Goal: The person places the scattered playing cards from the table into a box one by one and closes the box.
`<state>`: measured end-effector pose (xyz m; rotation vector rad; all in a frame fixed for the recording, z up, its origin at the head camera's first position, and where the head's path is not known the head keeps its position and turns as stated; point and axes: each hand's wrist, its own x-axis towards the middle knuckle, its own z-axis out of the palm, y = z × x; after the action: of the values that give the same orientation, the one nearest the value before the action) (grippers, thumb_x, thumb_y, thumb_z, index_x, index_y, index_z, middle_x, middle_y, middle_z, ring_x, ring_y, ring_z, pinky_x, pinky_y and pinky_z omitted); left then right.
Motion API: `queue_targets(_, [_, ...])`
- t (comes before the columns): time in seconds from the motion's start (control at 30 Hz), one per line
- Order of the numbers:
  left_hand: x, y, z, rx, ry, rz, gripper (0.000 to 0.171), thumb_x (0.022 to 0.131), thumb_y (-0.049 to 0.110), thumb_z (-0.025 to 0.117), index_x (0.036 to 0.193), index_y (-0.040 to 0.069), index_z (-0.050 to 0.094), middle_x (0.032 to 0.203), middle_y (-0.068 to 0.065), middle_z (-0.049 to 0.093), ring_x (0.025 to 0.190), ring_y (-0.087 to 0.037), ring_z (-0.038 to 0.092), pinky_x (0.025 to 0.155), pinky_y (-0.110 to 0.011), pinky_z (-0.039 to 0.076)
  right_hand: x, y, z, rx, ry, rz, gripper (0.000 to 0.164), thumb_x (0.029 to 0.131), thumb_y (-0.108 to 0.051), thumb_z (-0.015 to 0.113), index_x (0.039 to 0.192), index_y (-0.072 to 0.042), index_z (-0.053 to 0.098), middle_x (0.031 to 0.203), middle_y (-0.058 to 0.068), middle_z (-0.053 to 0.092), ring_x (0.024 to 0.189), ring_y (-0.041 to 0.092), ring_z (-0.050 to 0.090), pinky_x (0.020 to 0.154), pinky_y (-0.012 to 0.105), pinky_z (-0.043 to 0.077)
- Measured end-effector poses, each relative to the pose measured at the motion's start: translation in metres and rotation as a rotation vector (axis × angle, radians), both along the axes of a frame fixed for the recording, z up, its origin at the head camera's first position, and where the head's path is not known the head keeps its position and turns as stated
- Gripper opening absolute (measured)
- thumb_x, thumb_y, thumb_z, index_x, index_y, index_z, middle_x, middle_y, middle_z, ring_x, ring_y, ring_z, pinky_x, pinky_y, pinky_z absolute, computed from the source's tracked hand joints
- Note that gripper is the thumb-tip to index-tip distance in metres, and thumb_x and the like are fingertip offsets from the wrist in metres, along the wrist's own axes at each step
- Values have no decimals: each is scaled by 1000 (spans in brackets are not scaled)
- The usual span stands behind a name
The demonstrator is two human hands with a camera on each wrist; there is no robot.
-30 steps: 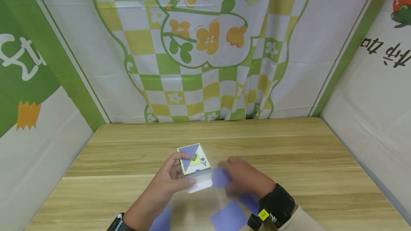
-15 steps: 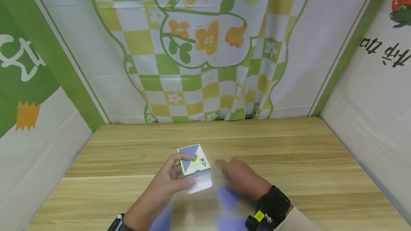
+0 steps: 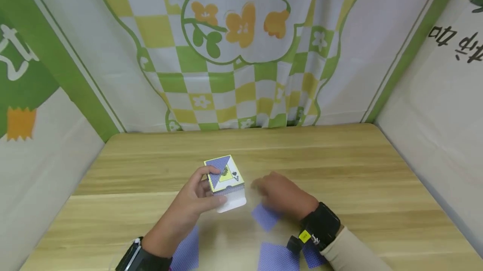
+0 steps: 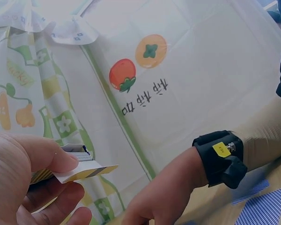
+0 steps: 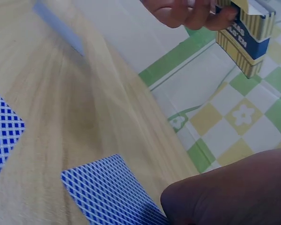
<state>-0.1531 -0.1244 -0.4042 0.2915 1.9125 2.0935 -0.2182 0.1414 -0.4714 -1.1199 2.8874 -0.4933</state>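
In the head view my left hand (image 3: 188, 204) grips an upright-tilted playing card box (image 3: 230, 176), thumb over its white flap and fingers round the side. The flap hangs open, and card edges show inside the mouth in the left wrist view. My right hand (image 3: 283, 193) is slightly blurred, right of the box, with its fingers loosely bent. Under it lies a blue-backed playing card (image 3: 266, 217) on the table; in the right wrist view the hand overlaps one corner of this card (image 5: 112, 187). The right fingertips are partly hidden.
Face-down blue cards lie at the front: one card (image 3: 278, 257), another card (image 3: 312, 255) under the right wristband, and a third card (image 3: 188, 250) beside the left forearm. The wooden table (image 3: 151, 149) ends at a patterned curtain (image 3: 241, 95).
The card that the right hand held a second ago now lies on the table below it. The front cards by the right wrist have shifted right. The head view has tilted slightly down.
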Motion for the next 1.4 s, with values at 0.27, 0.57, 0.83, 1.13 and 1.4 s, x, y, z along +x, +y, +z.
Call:
queue_targets(0.27, [-3,-1,1,13,6,4,57,84,-3,72,130,15,42,115,-11,64,101,-21,67,84,-34,55,3,16,32,45,-296,10,55,77,-9,79,130,-15,66,117,0,61,108,18,53,88,36,48])
queue_targets(0.57, [0,-2,-5,40,14,-2,53,84,-4,72,125,18,45,113,-9,66,100,-19,68,82,-33,55,25,12,41,134,-262,55,76,59,-18,91,129,-20,63,117,-3,58,106,19,51,76,31,48])
queue_targets(0.83, [-1,-2,-5,33,24,-13,54,85,-3,71,127,17,44,113,-9,65,100,-21,67,84,-34,55,25,3,37,93,-109,67,60,60,-19,87,116,-17,64,102,-4,57,92,15,52,74,29,47])
queue_targets(1.13, [0,-3,-2,24,28,-23,54,86,-1,72,129,16,43,114,-10,65,101,-21,67,84,-34,55,19,-2,31,118,-121,-19,65,63,-18,85,124,-13,63,103,-4,58,93,15,52,74,30,49])
queue_targets(1.4, [1,-3,0,29,25,-21,54,85,-1,72,128,17,44,114,-11,63,101,-21,67,84,-35,55,16,-5,25,78,-118,-37,39,63,-13,79,98,-19,62,80,-10,55,79,13,50,64,28,43])
